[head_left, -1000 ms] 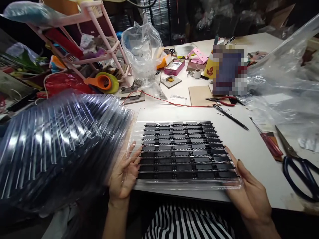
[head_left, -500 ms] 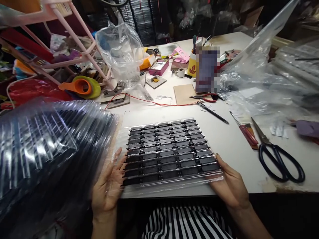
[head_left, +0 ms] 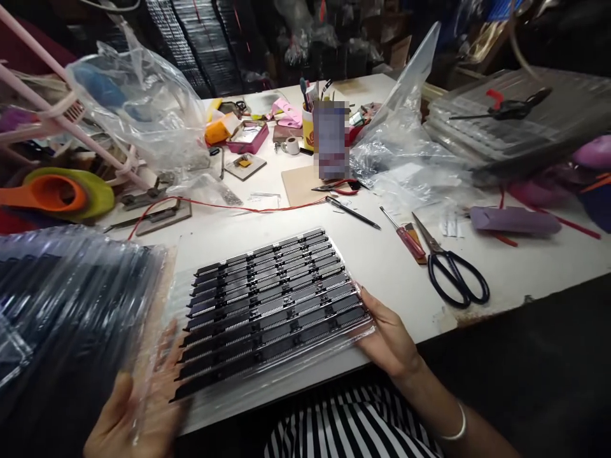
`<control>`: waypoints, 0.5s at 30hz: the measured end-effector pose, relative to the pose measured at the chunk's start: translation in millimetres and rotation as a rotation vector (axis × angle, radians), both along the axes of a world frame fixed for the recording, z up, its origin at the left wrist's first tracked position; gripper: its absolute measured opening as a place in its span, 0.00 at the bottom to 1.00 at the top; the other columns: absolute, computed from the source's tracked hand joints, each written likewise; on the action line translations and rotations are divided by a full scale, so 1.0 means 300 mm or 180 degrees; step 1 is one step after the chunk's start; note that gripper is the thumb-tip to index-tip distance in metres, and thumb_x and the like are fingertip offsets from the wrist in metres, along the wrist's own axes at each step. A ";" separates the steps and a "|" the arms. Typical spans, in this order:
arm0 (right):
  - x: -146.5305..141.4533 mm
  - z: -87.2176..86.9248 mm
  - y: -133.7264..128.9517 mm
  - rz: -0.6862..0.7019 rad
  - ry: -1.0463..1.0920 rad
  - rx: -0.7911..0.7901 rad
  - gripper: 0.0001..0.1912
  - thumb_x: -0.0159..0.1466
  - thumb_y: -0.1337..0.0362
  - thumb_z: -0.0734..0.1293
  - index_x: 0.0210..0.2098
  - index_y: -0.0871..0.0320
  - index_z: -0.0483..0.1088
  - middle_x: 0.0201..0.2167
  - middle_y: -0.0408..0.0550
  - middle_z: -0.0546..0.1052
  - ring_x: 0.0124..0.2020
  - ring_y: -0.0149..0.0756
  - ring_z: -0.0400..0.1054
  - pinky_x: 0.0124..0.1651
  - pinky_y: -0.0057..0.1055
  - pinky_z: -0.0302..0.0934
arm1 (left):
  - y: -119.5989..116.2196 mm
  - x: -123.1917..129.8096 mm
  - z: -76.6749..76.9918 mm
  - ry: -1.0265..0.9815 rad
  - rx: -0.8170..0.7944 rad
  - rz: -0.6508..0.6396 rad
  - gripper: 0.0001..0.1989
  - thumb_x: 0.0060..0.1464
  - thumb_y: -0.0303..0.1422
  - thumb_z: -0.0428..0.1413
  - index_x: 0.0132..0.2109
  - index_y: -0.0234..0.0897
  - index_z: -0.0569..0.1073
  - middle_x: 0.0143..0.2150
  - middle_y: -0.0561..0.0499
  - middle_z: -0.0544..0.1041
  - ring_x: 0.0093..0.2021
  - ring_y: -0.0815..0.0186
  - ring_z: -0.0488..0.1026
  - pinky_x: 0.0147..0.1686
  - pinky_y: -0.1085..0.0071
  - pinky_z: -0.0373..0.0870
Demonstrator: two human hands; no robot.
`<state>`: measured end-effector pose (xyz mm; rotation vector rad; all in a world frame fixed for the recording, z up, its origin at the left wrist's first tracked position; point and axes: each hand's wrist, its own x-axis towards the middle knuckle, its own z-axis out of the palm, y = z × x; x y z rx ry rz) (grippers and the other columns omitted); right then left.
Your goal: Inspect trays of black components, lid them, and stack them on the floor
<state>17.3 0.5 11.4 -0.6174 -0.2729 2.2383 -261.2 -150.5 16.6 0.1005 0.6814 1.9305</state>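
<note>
A clear plastic tray (head_left: 367,323) holds several rows of black strips (head_left: 267,312) with fine comb-like metallic edges. It is tilted above the front edge of the white table. My right hand (head_left: 389,334) grips its right edge, the thumb along the side and the fingers underneath. At the left edge, my left hand (head_left: 136,407) has its thumb in front and its fingers seen blurred through the clear plastic. Left of the tray, close to my left hand, lies a pile of similar clear trays (head_left: 71,299) with dark contents.
Scissors (head_left: 449,270), a red-handled screwdriver (head_left: 408,242), a black pen (head_left: 353,213) and red pliers (head_left: 341,186) lie beyond the tray. Plastic bags (head_left: 138,121) and a pink rack (head_left: 57,114) stand back left. Flat clear containers (head_left: 515,121) are stacked back right.
The view has swung right, so table items appear further left. The tray now slants more, its left end nearer me. Both hands keep hold of it.
</note>
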 end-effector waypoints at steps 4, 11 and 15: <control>-0.003 -0.007 -0.001 -0.0037 -0.0016 0.0104 0.17 0.67 0.62 0.62 0.54 0.51 0.69 0.51 0.45 0.76 0.51 0.35 0.69 0.60 0.40 0.57 | 0.015 0.025 0.029 0.0097 -0.0218 0.0138 0.39 0.57 0.26 0.46 0.69 0.32 0.32 0.62 0.39 0.63 0.60 0.58 0.63 0.51 0.64 0.69; 0.008 0.007 0.005 -0.0108 -0.0089 -0.0033 0.16 0.67 0.61 0.61 0.52 0.51 0.71 0.50 0.44 0.76 0.54 0.37 0.67 0.60 0.42 0.57 | 0.026 0.017 0.027 0.0263 -0.1096 -0.0161 0.29 0.61 0.33 0.46 0.68 0.44 0.50 0.53 0.47 0.76 0.49 0.58 0.75 0.51 0.62 0.71; 0.020 0.009 -0.004 -0.0059 -0.0091 -0.0104 0.17 0.66 0.58 0.61 0.54 0.50 0.69 0.51 0.44 0.76 0.54 0.40 0.67 0.60 0.44 0.57 | 0.006 -0.010 0.012 0.0410 -0.1039 -0.0418 0.29 0.59 0.31 0.48 0.66 0.45 0.55 0.54 0.46 0.75 0.49 0.56 0.75 0.48 0.60 0.73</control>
